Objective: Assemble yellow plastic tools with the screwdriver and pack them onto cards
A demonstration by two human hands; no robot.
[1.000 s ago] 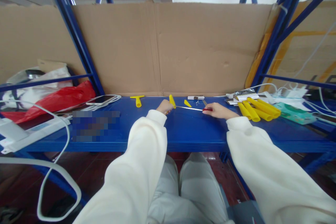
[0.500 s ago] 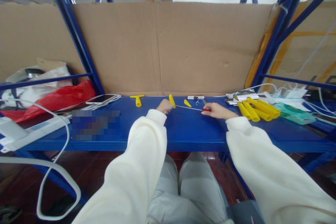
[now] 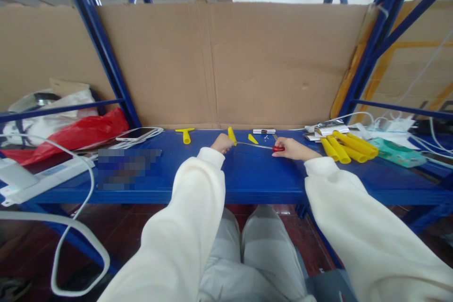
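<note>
Red-handled screwdriver (image 3: 278,149), pinched in the right hand's (image 3: 290,149) closed fingers, extends sideways from right of the yellow piece (image 3: 231,134) to its near end, gripped by the curled left hand (image 3: 222,143).

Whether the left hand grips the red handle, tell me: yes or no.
No, the right hand holds the red handle, while the left hand holds a yellow piece.
</note>
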